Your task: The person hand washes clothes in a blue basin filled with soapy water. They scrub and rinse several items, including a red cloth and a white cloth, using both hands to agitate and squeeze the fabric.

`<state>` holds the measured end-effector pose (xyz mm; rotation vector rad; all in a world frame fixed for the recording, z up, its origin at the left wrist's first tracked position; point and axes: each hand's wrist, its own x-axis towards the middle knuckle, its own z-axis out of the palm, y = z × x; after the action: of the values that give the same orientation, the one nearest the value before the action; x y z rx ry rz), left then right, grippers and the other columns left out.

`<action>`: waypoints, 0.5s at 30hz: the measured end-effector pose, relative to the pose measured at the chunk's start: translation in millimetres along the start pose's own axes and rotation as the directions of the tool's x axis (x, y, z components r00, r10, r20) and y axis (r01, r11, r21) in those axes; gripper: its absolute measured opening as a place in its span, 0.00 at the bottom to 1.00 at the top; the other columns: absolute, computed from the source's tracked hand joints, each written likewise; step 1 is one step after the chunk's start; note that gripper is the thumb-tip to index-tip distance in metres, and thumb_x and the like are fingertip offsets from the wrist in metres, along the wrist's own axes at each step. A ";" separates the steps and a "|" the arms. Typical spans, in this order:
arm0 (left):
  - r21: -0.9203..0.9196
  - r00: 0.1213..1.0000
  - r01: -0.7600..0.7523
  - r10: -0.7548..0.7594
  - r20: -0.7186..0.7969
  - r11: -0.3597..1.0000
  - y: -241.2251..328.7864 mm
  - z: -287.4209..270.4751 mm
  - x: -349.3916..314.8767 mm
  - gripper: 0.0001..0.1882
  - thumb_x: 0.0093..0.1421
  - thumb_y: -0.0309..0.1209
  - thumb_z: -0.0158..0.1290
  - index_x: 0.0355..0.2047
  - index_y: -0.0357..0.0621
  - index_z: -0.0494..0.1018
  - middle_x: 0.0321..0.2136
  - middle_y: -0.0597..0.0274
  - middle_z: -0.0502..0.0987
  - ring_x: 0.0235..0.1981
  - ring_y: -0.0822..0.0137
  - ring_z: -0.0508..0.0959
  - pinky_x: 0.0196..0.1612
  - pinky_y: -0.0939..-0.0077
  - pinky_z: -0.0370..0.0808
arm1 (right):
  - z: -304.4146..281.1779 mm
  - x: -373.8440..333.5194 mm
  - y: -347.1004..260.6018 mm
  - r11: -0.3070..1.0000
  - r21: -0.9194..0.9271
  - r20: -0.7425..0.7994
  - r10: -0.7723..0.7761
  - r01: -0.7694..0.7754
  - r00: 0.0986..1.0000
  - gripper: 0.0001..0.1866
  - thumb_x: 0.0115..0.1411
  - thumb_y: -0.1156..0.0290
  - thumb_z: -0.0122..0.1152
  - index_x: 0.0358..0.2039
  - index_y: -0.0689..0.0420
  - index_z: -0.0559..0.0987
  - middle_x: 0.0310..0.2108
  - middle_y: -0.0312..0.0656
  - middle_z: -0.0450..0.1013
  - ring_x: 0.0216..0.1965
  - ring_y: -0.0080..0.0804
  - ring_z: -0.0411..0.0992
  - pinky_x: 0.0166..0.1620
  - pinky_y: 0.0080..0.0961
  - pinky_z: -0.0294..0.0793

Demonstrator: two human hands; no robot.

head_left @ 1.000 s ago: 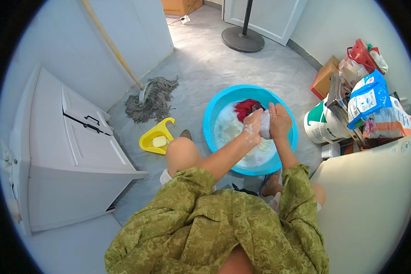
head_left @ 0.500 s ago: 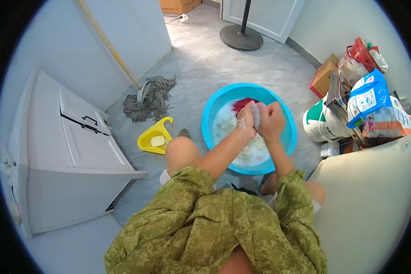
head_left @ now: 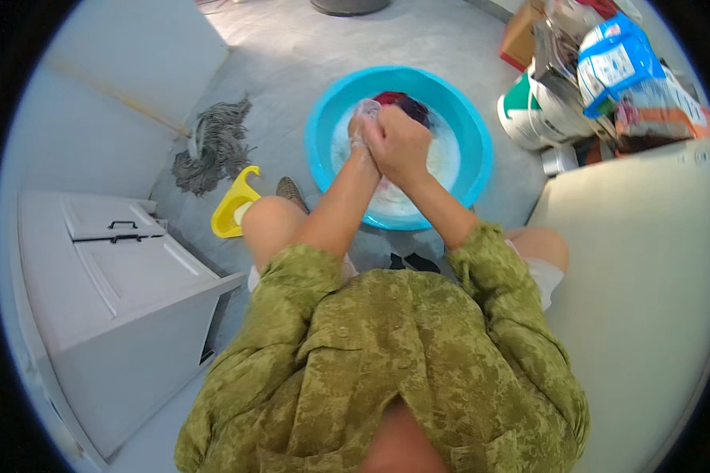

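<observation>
Over the blue basin point(head_left: 483, 162), my left hand point(head_left: 362, 135) and my right hand point(head_left: 402, 143) are pressed together, fingers closed. A pale, wet piece of cloth point(head_left: 368, 108) shows at the top of the grip, partly hidden by the fingers. Suds cling to my left wrist. Inside the basin, soapy water point(head_left: 443, 154) surrounds a dark red cloth point(head_left: 388, 98) and a dark navy cloth point(head_left: 415, 109), just beyond my right hand.
Left of the basin lie a yellow scoop point(head_left: 227, 214) with a pale soap bar point(head_left: 241, 211) and a grey mop point(head_left: 222, 140). A white cabinet point(head_left: 146, 272) stands at left. At right are a white-and-green bucket point(head_left: 521, 118), a blue bag point(head_left: 617, 63) and a pale appliance-like box point(head_left: 631, 260).
My clasped hands have moved toward the basin's left side, and the grip has turned. The navy cloth now shows beside the red one. The whole view has shifted, with the basin higher in it.
</observation>
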<state>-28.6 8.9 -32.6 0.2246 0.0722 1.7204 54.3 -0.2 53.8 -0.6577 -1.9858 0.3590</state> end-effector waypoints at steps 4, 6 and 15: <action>0.276 0.815 0.068 0.106 -0.570 0.959 -26.5 37.6 -19.1 0.16 0.63 0.42 0.37 0.39 0.48 0.70 0.40 0.61 0.74 0.42 0.61 0.74 0.48 0.61 0.70 | 0.2 -7.1 59.2 0.903 -0.059 0.073 0.430 -0.426 0.900 0.16 0.51 0.60 0.59 0.17 0.57 0.70 0.17 0.46 0.69 0.19 0.46 0.68 0.24 0.40 0.64; 0.383 0.813 0.155 0.103 -0.572 0.910 -22.7 31.7 -22.7 0.21 0.63 0.44 0.36 0.47 0.45 0.68 0.48 0.58 0.71 0.50 0.58 0.71 0.54 0.56 0.66 | 15.8 -22.1 81.7 0.843 0.114 0.075 0.520 -0.525 0.851 0.18 0.52 0.58 0.60 0.16 0.58 0.69 0.17 0.48 0.69 0.19 0.46 0.68 0.24 0.40 0.64; 0.177 0.636 0.193 0.014 -0.772 0.965 16.8 -33.6 -32.1 0.24 0.62 0.45 0.35 0.48 0.42 0.67 0.49 0.54 0.70 0.51 0.51 0.69 0.56 0.47 0.62 | 99.4 -154.1 219.7 0.428 -0.010 0.377 0.839 -0.904 0.393 0.24 0.57 0.49 0.53 0.26 0.60 0.77 0.22 0.41 0.73 0.26 0.28 0.69 0.31 0.29 0.67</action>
<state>-46.7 -22.8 -66.0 -0.3599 0.9298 1.5897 90.8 89.8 -215.4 -1.6082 -1.6620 1.3945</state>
